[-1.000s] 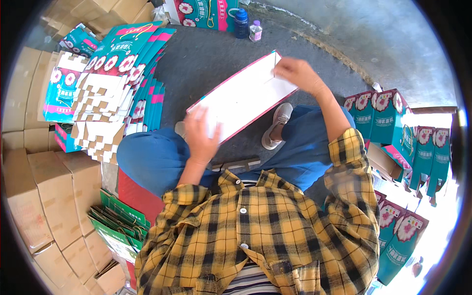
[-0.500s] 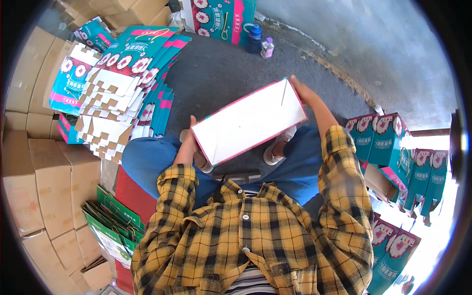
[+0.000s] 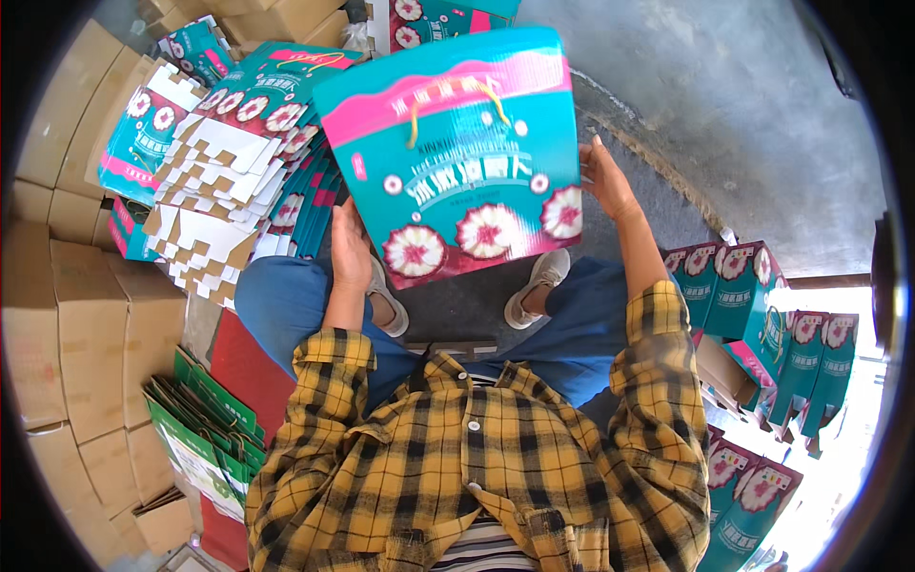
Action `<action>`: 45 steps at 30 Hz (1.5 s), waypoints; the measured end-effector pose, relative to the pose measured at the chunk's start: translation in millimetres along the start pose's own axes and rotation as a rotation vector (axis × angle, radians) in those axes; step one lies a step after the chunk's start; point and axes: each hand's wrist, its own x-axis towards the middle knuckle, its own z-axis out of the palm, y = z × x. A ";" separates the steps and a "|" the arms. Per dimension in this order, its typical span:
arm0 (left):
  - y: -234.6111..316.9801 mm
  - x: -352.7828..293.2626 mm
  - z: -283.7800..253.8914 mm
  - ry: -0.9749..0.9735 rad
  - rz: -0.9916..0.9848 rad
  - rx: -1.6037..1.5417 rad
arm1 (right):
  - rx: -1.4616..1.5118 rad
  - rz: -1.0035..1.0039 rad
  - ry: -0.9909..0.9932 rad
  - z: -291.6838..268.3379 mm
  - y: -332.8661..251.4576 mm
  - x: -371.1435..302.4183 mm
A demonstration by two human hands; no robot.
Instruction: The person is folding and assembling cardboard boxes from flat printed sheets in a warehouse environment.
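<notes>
A teal carton (image 3: 477,181) with a pink wavy band, flower-like pictures and yellow cord handles is upright and slightly tilted between my hands, above the floor. Against its lower left side lies my left hand (image 3: 351,253), its thumb side toward me. My right hand (image 3: 608,179) presses the right edge with its fingers partly spread, some tips hidden by the carton. The carton's printed face is toward me; its back and base are out of sight.
Flattened teal cartons (image 3: 229,143) are stacked at the left, beside brown boxes (image 3: 86,334). Green bags (image 3: 205,429) stand on a red mat (image 3: 243,362) at lower left. Assembled teal cartons (image 3: 724,286) line the right side. A grey wall (image 3: 724,105) rises at far right.
The carton has turned from its plain white base facing me to its printed front and has moved up and away. Both hands have shifted along its sides.
</notes>
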 end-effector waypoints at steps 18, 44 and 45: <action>-76.3 5.3 -33.3 0.095 0.056 0.660 | -0.773 0.136 -0.066 -9.6 54.1 31.6; -37.4 -8.6 -9.8 -0.125 0.009 1.098 | -0.856 0.001 -0.170 -19.7 62.0 41.2; -40.1 -8.1 -11.0 -0.125 0.019 1.091 | -1.149 -0.132 -0.297 -25.6 68.4 45.5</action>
